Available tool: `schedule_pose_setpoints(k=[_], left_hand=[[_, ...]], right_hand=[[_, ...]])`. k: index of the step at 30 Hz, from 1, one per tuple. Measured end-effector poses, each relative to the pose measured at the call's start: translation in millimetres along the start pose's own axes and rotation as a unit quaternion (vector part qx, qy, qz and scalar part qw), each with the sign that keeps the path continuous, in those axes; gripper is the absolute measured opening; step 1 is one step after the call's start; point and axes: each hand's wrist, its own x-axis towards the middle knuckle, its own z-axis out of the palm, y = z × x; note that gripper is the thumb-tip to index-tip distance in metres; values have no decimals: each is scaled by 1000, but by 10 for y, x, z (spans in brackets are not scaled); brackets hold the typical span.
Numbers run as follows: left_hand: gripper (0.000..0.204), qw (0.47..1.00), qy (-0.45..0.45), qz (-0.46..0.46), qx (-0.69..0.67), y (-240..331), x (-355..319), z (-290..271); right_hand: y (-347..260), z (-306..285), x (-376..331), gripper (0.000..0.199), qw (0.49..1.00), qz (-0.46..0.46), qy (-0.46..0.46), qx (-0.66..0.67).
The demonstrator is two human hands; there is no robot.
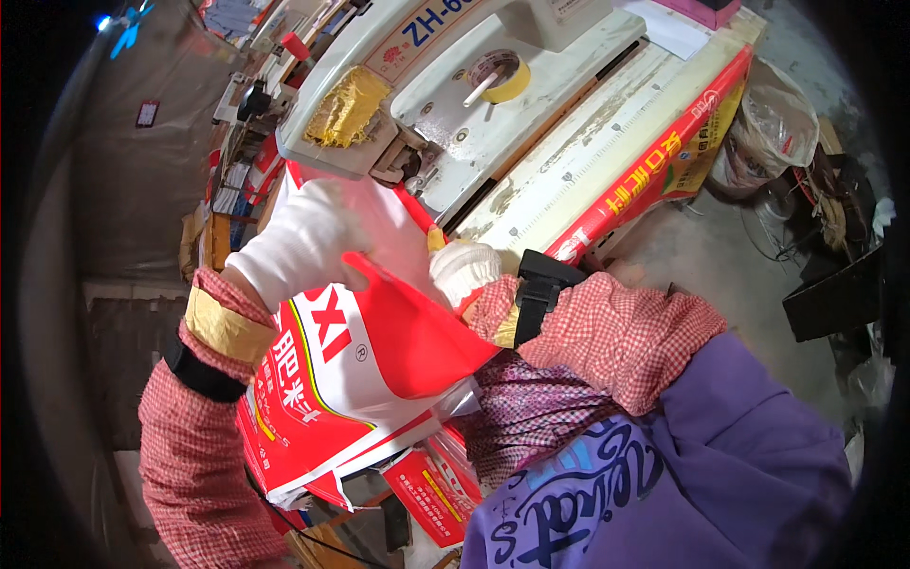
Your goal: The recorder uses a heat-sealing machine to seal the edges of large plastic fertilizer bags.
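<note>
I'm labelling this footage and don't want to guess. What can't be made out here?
All in the head view:
- Left hand: its fingers are blurred, so their exact grip is unclear.
- Right hand: partly hidden behind the red flap of the red-and-white bag.
- White sewing machine: its top is cut off by the upper edge.
- Translucent plastic bag: its contents are too indistinct to identify.

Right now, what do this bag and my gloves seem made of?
Red-and-white bag: likely plastic, perhaps woven, with a smooth printed finish and crisp folds. Left glove and right glove: matt white, probably knitted fabric, given soft wrinkles; fibre unclear.
</note>
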Motion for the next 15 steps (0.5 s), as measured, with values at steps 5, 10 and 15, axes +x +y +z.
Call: schedule_pose_setpoints(k=[5, 10, 15], left_hand=[[8, 981, -92, 18, -172, 269, -57, -71], [11, 983, -29, 97, -156, 1252, 106, -78], [8, 995, -63, -58, -60, 829, 306, 431]], right_hand=[[-19, -297, -88, 29, 996, -34, 79, 0], [-80, -511, 139, 28, 997, -46, 15, -54], [25, -599, 486, 26, 997, -50, -35, 35]])
